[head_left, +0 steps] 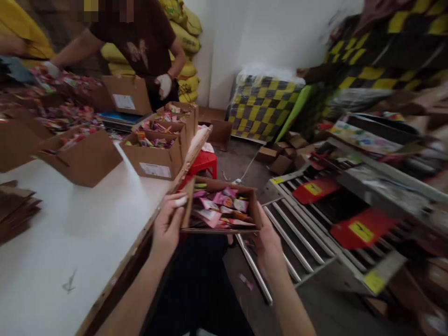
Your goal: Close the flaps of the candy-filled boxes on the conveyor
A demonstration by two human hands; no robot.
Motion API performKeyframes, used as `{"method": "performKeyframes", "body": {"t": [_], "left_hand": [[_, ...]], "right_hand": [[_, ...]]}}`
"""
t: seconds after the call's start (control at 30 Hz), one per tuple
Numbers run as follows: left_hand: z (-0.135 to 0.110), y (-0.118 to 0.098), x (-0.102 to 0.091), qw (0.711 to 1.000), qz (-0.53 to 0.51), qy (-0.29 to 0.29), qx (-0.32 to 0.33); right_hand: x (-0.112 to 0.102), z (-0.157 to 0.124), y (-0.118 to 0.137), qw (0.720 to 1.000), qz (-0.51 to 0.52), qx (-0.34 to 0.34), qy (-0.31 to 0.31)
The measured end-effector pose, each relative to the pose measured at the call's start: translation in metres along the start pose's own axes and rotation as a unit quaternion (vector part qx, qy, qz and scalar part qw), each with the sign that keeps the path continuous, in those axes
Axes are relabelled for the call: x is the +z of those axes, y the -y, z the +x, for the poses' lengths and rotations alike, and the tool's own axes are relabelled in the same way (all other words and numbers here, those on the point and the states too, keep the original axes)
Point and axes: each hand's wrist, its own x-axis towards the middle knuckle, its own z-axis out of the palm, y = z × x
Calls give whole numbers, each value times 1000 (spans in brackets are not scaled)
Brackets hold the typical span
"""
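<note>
Between my two hands is an open cardboard box (224, 230), held in front of my body beside the table edge. Pink and purple wrapped candies (224, 200) lie loosely inside it. My left hand (170, 224) grips the box's left side, with white tape or a wrap around one finger. Against the right side presses my right hand (268, 238), its fingers partly hidden behind the cardboard. The white table (133, 224) is to my left, and a roller conveyor (294, 242) is close by on the right.
Several filled cartons (156, 158) stand on the table, with flattened cardboard (17, 210) at left. Across it a person (140, 42) in white gloves stands by a candy pile. A machine with red plates (364, 228) is at right. A red stool (206, 161) stands beyond the table edge.
</note>
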Motion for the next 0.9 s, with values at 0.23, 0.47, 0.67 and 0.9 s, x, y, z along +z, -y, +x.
{"method": "performKeyframes", "body": {"t": [0.23,0.47,0.67,0.9], "left_hand": [[-79,19,159,947,-208,243,31],[-87,27,191,855,-74,468,212],[-63,22,210,850,26,464,246],[-80,26,231,920,115,349,138]], "right_hand": [[-152,-77,-37,959,-83,75,-261],[-222,-98,-55,944,-297,80,-118],[-226,-66,-69,922,-339,43,-183],[-193,-62,-78,855,-426,59,-288]]}}
